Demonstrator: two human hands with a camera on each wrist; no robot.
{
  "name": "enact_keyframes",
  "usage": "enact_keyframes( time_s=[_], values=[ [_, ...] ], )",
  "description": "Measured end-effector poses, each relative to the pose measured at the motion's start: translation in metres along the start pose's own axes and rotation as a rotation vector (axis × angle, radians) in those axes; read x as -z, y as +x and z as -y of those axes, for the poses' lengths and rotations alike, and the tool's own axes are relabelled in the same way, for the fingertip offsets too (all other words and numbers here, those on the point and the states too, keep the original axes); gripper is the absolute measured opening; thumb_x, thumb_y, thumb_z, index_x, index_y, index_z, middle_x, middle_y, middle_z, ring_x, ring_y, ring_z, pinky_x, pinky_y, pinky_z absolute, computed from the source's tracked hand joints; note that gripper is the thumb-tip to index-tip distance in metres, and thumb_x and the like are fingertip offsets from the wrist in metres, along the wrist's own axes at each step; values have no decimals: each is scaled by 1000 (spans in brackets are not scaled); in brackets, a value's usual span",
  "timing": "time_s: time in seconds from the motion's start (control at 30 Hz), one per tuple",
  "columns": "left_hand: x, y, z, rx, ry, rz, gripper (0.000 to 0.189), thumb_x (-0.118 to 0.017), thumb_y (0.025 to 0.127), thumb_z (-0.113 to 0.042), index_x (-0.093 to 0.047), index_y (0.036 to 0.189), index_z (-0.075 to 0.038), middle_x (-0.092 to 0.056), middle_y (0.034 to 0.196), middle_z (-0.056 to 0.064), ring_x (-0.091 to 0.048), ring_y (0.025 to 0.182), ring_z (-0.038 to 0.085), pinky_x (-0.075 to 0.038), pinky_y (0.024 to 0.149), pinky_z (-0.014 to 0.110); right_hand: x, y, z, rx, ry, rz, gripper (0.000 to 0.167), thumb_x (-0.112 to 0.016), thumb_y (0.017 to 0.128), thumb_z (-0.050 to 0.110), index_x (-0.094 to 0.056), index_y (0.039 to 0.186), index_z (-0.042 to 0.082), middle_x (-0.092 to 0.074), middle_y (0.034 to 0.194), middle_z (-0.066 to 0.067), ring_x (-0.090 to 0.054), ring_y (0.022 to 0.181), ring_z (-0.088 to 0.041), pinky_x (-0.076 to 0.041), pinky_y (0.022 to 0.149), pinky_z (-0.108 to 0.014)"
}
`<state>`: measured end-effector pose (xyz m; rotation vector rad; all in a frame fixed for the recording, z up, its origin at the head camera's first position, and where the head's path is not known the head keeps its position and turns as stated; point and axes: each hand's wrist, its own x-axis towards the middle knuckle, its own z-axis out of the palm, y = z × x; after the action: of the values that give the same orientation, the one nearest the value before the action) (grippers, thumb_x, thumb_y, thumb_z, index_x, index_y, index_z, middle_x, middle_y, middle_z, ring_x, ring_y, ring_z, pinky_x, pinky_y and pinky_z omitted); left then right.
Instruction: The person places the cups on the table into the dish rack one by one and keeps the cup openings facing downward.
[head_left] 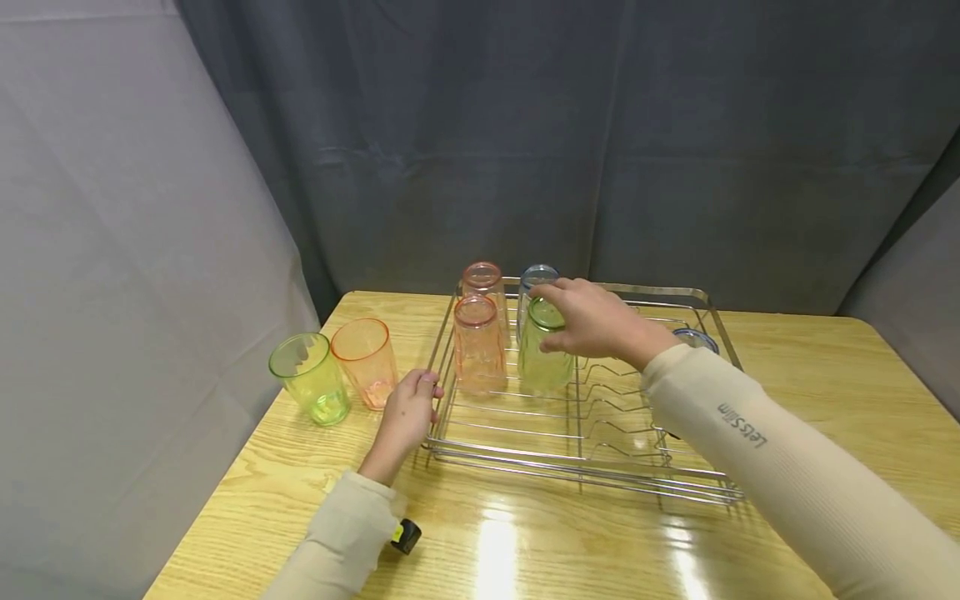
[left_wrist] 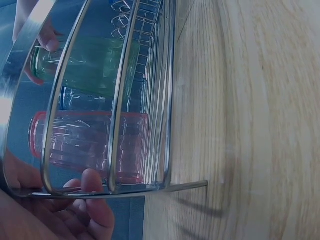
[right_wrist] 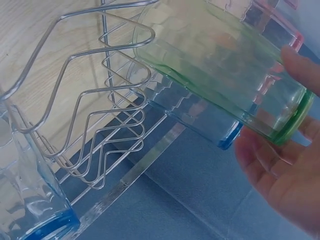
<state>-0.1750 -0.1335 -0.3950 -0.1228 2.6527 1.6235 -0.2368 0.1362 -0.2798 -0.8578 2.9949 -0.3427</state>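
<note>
My right hand (head_left: 596, 321) is around the base end of a green glass (head_left: 546, 358), which stands upside down in the metal dish rack (head_left: 517, 454). In the right wrist view its thumb and fingers lie on both sides of that green base. My left hand (head_left: 408, 408) grips the left side wire of the rack; its fingers curl at the wire in the left wrist view. Left of the green glass is an upturned pink glass (head_left: 480, 350), with another pink glass (head_left: 482, 275) behind it. A blue glass (head_left: 538, 277) stands behind the green one, partly hidden.
On the table (head_left: 247, 517), left of the rack, a yellow-green glass (head_left: 311, 383) and an orange glass (head_left: 365, 362) stand mouth up. Another blue-based glass (head_left: 695, 339) sits at the rack's right, partly behind my right forearm. Bent wire dividers (right_wrist: 115, 100) run along the rack's middle.
</note>
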Motion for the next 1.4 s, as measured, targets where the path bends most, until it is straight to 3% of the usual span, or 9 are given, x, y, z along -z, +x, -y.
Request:
enact_keyframes(
  time_s=[0.57, 0.87, 1.1, 1.4],
  values=[
    [-2, -2, 0, 16, -29, -11, 41, -32, 108, -27, -57, 129, -1, -64, 112, 18, -61, 72, 22, -49, 63, 27, -14, 7, -5, -5, 27, 51, 81, -81, 82, 28, -41, 150, 10, -46, 149, -25, -46, 136, -45, -41, 109, -59],
    [-7, -4, -3, 7, -33, -5, 40, -32, 108, -27, -57, 127, -2, -64, 111, 18, -59, 68, 18, -49, 62, 26, -20, 6, -10, -73, 95, 62, 83, -77, 87, 27, -32, 155, 9, -36, 154, -28, -41, 139, -48, -40, 110, -61],
    [-7, -2, -2, 1, -30, -11, 42, -31, 107, -26, -56, 129, 0, -64, 111, 19, -61, 71, 24, -49, 61, 27, -21, 5, -11, -107, 144, 73, 85, -74, 90, 27, -25, 157, 10, -32, 154, -28, -43, 137, -46, -42, 108, -60],
    [-10, 2, 0, 9, -30, -2, 40, -32, 108, -26, -58, 126, -2, -64, 111, 18, -60, 69, 21, -49, 63, 26, -14, -9, -22, -146, 202, 103, 87, -54, 100, 44, -6, 159, 3, -15, 159, -34, -28, 144, -52, -31, 113, -65]
  ],
)
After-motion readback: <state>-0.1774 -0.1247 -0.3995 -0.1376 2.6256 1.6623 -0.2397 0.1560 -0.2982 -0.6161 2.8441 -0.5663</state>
